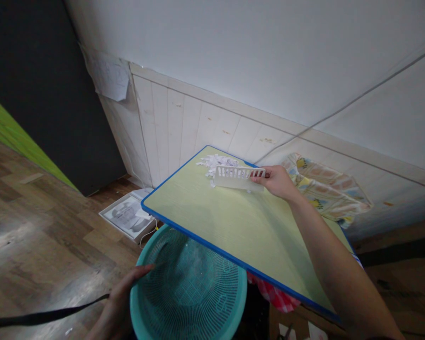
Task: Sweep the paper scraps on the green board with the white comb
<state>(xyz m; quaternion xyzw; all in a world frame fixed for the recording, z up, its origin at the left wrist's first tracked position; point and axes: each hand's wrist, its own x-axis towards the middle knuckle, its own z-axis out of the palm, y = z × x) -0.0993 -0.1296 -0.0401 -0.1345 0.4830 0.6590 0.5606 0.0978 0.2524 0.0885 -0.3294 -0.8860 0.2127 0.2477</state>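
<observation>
My right hand is closed on the end of a white slotted plastic piece that stands on edge on a pale green table with a blue rim. Just behind the piece lies a small heap of torn white paper scraps, near the table's far corner. My left hand grips the rim of a round teal mesh basket, which sits below the table's near-left edge. A few pale scraps show inside the basket.
A patterned cloth lies at the table's far right by the white panelled wall. A framed picture and white cable rest on the wooden floor. A black strap runs low left. Red checked fabric shows under the table.
</observation>
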